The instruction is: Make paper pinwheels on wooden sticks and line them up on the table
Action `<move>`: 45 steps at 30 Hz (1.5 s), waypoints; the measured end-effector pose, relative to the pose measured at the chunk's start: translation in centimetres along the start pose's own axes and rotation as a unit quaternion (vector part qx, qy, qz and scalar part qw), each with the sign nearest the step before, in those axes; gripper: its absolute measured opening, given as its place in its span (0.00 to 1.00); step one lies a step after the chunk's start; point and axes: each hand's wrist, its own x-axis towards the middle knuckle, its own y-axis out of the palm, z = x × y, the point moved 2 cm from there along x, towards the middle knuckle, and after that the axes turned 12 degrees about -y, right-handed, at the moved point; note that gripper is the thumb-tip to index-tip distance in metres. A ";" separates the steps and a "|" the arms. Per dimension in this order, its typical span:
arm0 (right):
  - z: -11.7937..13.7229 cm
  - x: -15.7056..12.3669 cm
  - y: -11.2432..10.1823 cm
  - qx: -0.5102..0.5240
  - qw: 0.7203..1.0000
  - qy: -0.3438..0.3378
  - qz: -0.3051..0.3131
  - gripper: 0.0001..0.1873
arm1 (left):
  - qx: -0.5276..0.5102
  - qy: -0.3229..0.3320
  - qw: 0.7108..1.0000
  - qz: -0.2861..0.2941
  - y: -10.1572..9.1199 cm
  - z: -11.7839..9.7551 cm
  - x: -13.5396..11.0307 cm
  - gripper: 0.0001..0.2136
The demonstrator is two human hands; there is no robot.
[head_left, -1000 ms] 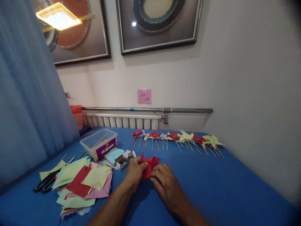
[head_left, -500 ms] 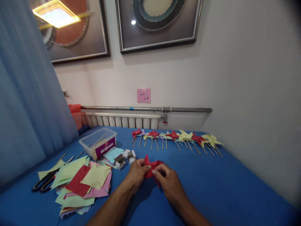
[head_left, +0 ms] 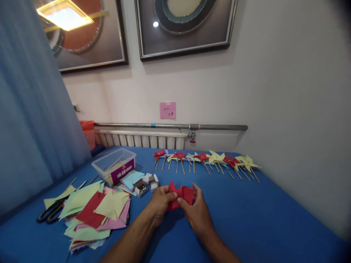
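A red paper pinwheel [head_left: 184, 194], partly folded, is held between my two hands above the blue table. My left hand [head_left: 161, 201] pinches its left side and centre with thumb and fingers. On the other side, my right hand [head_left: 199, 210] has its thumb pressed near the centre and its fingers behind the right part of the paper. Fingers cover the middle, so I cannot tell how the folds meet there. Just beyond my left hand stand small open boxes, one [head_left: 140, 188] with shiny metal bits in it and another [head_left: 153, 182] beside it.
Coloured paper sheets [head_left: 90, 212] lie piled at left, next to black-handled scissors [head_left: 52, 212]. Behind them stands a clear plastic tub [head_left: 115, 166] with wooden sticks. Several finished pinwheels [head_left: 203, 157] line the back edge. A blue curtain [head_left: 35, 109] hangs at left.
My right fingers have spread from a pinch and moved behind the right side of the red paper, which now shows a wider flap. My left hand stays nearly in place.
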 end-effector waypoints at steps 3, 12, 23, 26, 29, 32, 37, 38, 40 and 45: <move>-0.4 0.1 0.2 0.023 0.998 0.025 0.048 0.36 | -0.009 -0.009 1.000 -0.002 0.1 0.0 -0.1 0.13; 0.9 0.2 0.0 0.059 0.996 0.042 0.060 0.34 | -0.013 -0.017 1.000 0.001 0.2 0.2 0.0 0.10; 0.8 0.1 0.0 0.070 0.997 0.023 0.039 0.38 | -0.012 -0.016 1.000 -0.006 0.3 0.1 0.0 0.10; 0.4 0.2 -0.1 0.070 0.996 0.033 0.042 0.37 | -0.020 -0.032 0.999 0.008 0.4 0.3 -0.2 0.11; 0.2 0.4 -0.4 0.059 0.997 0.039 0.041 0.37 | -0.022 -0.040 0.999 0.009 0.5 0.4 -0.3 0.11; 0.2 0.5 -0.3 0.089 0.993 0.051 0.049 0.38 | -0.023 -0.033 0.999 0.001 0.5 0.4 -0.2 0.11; 0.5 0.1 0.3 0.255 0.959 0.114 0.058 0.34 | -0.019 -0.020 1.000 -0.006 0.3 0.3 0.0 0.14; 0.7 0.2 0.2 0.278 0.951 0.119 0.060 0.31 | -0.018 -0.020 1.000 -0.006 0.2 0.3 0.0 0.14; 1.1 0.5 -0.2 0.295 0.946 0.120 0.067 0.26 | -0.016 -0.022 1.000 -0.004 0.1 0.3 0.1 0.13; 1.6 2.5 -2.1 0.210 0.974 0.055 0.057 0.22 | -0.016 -0.026 0.999 -0.013 -0.2 0.2 0.2 0.12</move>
